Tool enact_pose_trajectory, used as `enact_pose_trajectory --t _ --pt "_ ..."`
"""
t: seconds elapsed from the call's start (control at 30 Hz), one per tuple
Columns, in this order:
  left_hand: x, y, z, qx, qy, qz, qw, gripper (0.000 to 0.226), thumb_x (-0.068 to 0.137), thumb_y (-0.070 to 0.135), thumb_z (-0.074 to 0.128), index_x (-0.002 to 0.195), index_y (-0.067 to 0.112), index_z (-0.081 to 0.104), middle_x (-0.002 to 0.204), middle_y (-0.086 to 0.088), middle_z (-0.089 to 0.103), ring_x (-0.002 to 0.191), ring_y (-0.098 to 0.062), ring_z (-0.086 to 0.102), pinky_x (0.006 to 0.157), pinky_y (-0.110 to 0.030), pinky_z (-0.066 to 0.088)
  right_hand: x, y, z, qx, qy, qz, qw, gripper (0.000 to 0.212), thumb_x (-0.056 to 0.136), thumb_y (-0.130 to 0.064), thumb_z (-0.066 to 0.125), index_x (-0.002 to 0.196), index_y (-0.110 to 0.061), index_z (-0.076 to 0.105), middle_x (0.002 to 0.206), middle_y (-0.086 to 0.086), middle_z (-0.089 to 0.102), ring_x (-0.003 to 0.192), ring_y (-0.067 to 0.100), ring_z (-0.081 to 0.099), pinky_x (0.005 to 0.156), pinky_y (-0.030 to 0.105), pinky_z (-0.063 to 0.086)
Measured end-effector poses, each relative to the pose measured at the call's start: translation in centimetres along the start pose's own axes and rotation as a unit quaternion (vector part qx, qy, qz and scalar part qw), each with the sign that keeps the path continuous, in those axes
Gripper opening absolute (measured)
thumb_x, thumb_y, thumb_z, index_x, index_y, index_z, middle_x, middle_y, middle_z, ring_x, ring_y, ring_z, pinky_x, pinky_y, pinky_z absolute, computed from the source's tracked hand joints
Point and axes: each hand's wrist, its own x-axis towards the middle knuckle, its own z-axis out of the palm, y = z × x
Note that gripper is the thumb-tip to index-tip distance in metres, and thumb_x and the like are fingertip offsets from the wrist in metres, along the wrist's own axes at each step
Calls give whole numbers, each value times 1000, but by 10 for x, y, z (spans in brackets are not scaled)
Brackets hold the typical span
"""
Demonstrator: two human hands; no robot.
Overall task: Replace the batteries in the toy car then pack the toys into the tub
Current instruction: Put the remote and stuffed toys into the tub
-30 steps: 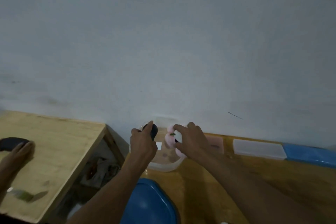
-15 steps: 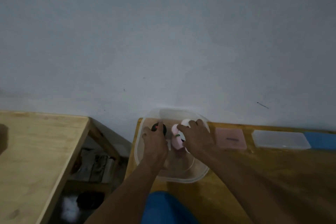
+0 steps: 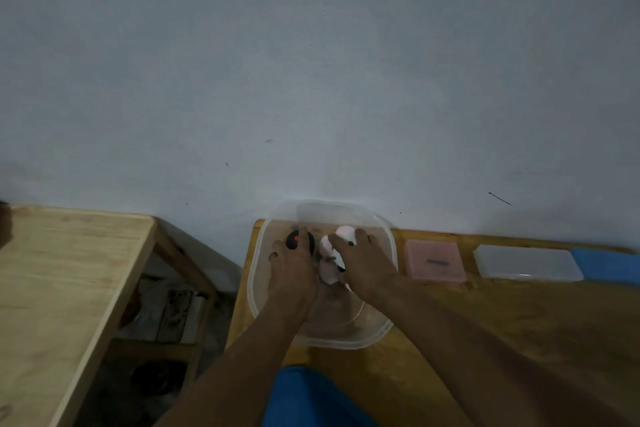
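With both hands inside the clear tub at the table's far left corner, the left hand clasping a dark toy and the right hand seemingly a pink one, each should settle flat on the bottom before release.

Left hand and right hand extended side by side, fingers curled, grip closed.

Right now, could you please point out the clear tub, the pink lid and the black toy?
clear tub (image 3: 346,343): head view, near rim.
pink lid (image 3: 434,260): head view, top face.
black toy (image 3: 294,239): head view, visible top.
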Motion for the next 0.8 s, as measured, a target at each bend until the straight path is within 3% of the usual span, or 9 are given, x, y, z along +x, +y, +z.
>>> enact_pose_trajectory --t 0.13,0.2,0.33,0.53,0.63,0.8 --pt "-21 5 -10 -36 65 56 996 49 93 14 50 141 19 42 134 -16 45 118 -35 49 95 -39 44 -25 -1 -20 63 42 -25 997 65 85 -18 64 142 -20 34 140 17 34 125 36 39 97 38 43" --pt "-34 10 -16 -24 99 76 992 43 94 18 50 136 12 49 130 -14 52 116 -32 52 92 -37 45 -43 5 -32 52 100 -30 993 54 85 -16 62 135 -19 42 131 13 43 115 33 47 84 35 45" --pt "-78 25 -21 22 144 150 978 31 86 17 58 115 5 62 114 -17 60 101 -35 57 81 -42 50 -96 30 -45 65 168 -24 983 37 90 -19 52 127 -18 49 123 10 51 108 29 50 85 39 47" --pt "-175 61 13 117 167 221 954 39 88 33 57 120 10 58 111 -13 59 97 -32 58 73 -41 53 -203 75 -32 71 172 -16 982 41 94 -28 52 134 -18 47 130 10 50 115 27 49 94 37 46" --pt "-226 74 42 125 147 210 958 43 90 36 55 126 12 54 117 -13 57 104 -31 55 78 -41 51 -255 97 -13 80 168 -18 982 43 93 -29 55 134 -16 47 132 12 49 117 30 49 93 38 44" --pt "-299 80 92 115 62 179 975 50 93 40 52 137 18 42 128 -12 46 112 -31 52 85 -41 50 -325 123 25 45 81 27 995 50 96 -34 49 139 -14 37 137 17 41 122 36 42 96 41 39"
